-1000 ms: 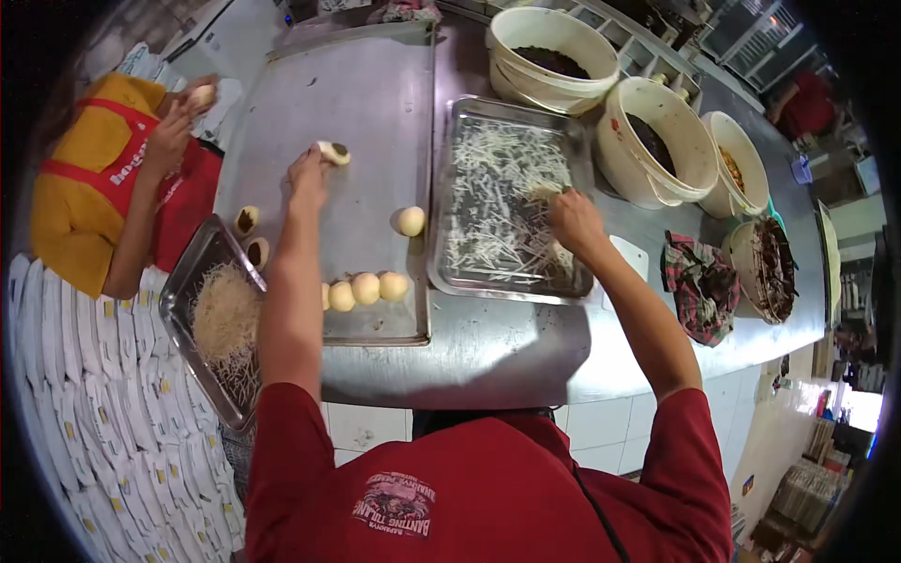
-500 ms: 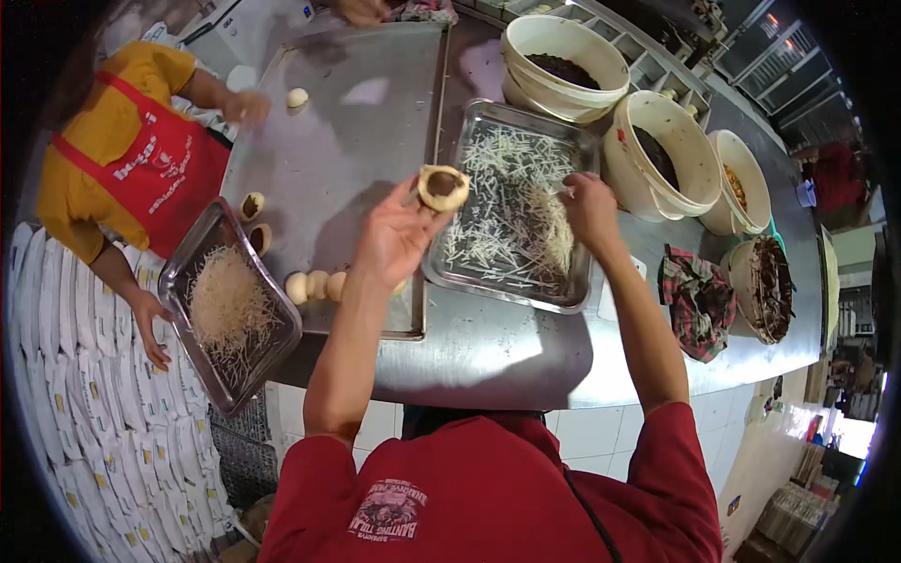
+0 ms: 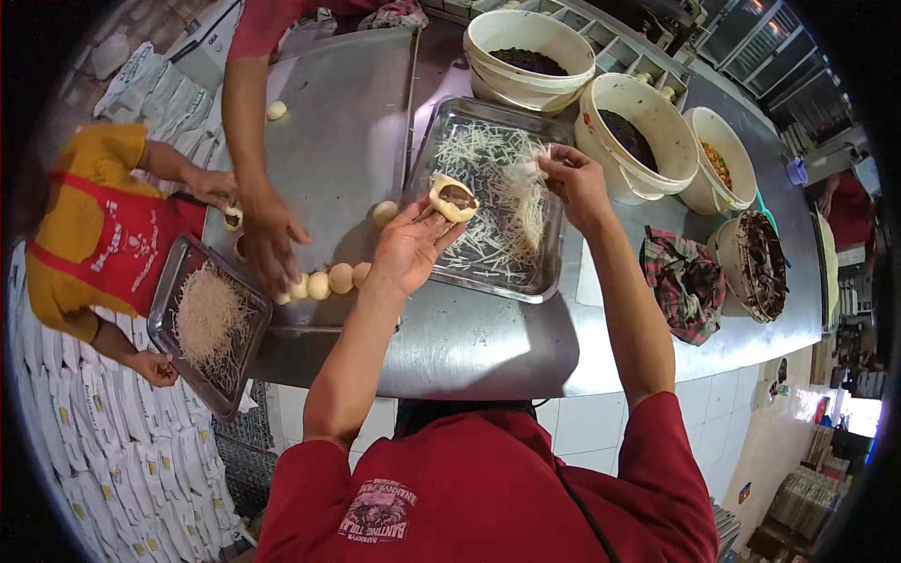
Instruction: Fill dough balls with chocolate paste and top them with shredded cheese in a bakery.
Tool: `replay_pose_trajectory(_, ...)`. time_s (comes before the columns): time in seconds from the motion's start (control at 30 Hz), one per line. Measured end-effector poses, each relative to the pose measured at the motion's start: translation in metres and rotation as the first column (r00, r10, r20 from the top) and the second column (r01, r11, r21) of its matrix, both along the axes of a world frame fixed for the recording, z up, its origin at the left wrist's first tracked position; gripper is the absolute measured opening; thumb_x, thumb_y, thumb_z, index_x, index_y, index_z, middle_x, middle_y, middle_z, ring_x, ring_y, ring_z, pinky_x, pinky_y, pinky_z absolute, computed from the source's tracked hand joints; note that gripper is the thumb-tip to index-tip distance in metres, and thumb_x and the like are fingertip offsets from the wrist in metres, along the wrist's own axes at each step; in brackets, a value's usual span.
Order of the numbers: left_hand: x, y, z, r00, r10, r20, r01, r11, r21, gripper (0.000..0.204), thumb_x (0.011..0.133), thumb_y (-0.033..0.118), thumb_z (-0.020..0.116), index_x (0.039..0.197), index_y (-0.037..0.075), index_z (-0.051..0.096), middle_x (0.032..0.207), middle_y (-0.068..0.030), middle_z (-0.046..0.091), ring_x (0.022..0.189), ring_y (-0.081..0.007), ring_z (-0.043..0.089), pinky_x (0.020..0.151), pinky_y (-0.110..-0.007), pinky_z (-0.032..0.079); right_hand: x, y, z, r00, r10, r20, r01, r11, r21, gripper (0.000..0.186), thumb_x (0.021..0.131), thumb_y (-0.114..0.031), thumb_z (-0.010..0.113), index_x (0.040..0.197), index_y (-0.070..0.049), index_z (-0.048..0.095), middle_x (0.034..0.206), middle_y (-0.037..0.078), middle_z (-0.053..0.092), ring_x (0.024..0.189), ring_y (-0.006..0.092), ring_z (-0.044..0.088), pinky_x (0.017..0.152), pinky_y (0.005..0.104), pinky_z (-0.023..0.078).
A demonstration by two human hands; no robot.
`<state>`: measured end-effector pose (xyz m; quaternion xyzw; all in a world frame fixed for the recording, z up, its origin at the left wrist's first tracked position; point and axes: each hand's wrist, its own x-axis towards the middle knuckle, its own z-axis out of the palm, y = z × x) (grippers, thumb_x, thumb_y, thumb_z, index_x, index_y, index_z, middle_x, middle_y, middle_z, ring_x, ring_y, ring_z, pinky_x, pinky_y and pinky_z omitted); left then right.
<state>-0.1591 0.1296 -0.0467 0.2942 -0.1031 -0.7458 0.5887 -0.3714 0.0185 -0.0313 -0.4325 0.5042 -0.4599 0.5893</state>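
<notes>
My left hand (image 3: 410, 249) holds a piece of pale dough (image 3: 454, 198) on its fingertips. The dough is shaped like a cup, with brown filling showing in its opening. Beyond and right of it, my right hand (image 3: 574, 185) is closed in a pinch on pale grated cheese, over the right side of a metal tray (image 3: 540, 289). Loose shreds of grated cheese (image 3: 488, 155) cover much of that tray, with a denser heap under my right hand. Smooth dough balls (image 3: 340, 278) sit in a row left of my left forearm, and another ball (image 3: 384, 214) lies close to my left hand.
White buckets (image 3: 648, 131) with dark and colourful fillings line the far right. A checked cloth (image 3: 680, 281) and a chocolate-smeared bucket (image 3: 751, 267) lie nearer. At left, a person in a red apron (image 3: 103, 244) holds a second cheese tray (image 3: 211, 324); another person's hand (image 3: 272, 244) reaches over a large sheet pan (image 3: 338, 122).
Another person's arm has reached in from the far left to the row of dough balls. My right hand has risen slightly from the cheese heap. The dough cup in my left hand is tilted more.
</notes>
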Motion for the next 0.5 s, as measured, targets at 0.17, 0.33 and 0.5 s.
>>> replay_pose_trajectory(0.17,-0.025,-0.008,0.005,0.998,-0.057,0.005,0.057,0.997,0.055,0.027,0.082,0.0,0.044,0.108,0.001,0.043,0.111,-0.0116,0.048,0.106,-0.0244,0.046,0.095,-0.036,0.037,0.026,0.021,0.004,0.995,0.103,0.013,-0.1,0.987,-0.126,0.021,0.07,-0.004,0.061,0.089,0.0,0.054,0.079,0.006,0.058,0.07,0.0141,0.055,0.062,0.0253,0.043)
replay_pose_trajectory(0.33,-0.029,-0.007,0.014,0.998,-0.005,-0.056,0.01,0.996,0.088,0.024,0.083,0.005,0.045,0.107,0.002,0.046,0.104,-0.0096,0.052,0.098,-0.022,0.051,0.09,-0.036,0.041,0.035,0.051,0.015,0.805,-0.096,-0.585,-0.346,0.725,-0.595,0.033,0.069,-0.007,0.061,0.099,-0.002,0.05,0.081,0.006,0.057,0.082,0.0186,0.053,0.072,0.0293,0.04)
replay_pose_trajectory(0.5,-0.029,-0.004,0.024,0.995,-0.025,-0.1,0.036,0.994,0.107,0.023,0.084,0.01,0.046,0.106,0.003,0.048,0.102,-0.0093,0.053,0.095,-0.0213,0.052,0.085,-0.035,0.043,0.04,0.077,0.03,0.679,-0.236,-0.696,-0.488,0.563,-0.667,0.04,0.066,-0.011,0.06,0.104,-0.006,0.049,0.086,0.007,0.056,0.095,0.0258,0.047,0.084,0.0356,0.033)
